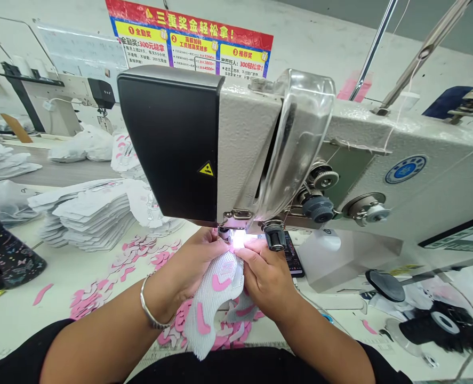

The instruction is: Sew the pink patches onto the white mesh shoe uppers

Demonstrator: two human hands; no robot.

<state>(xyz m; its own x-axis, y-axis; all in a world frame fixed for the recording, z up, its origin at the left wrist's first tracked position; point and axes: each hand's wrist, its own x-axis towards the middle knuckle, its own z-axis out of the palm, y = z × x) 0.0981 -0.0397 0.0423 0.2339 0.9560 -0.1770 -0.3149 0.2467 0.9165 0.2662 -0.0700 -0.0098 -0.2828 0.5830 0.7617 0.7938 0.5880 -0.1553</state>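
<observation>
- A black patterned bag (4,255) is being left at the near edge of the desk (16,314).
- A stack of white mesh shoe uppers (88,218) is being kept on the desk; these are judged light and limp, so they are likely to slide if lifted carelessly.
- Pink cut pieces (86,301) are being left scattered across the desk, and they would probably be disturbed by a dragged sleeve.
- The left hand (192,261), wearing a metal bangle (150,301), is being held nearly closed, with the upper pinched near the needle.
- A mesh shoe upper (212,298) is being held just below the presser foot (224,233), with its lower part hanging towards the person. It is judged soft and easily bent, so a grip close to the needle seems best.
- The right hand (266,274) is being curled closed, with its fingers pressed against the upper.
- A sewing machine head (260,149) is being kept overhead, limiting room above both hands.
- A phone (293,257) is being left just beside the right hand.
</observation>
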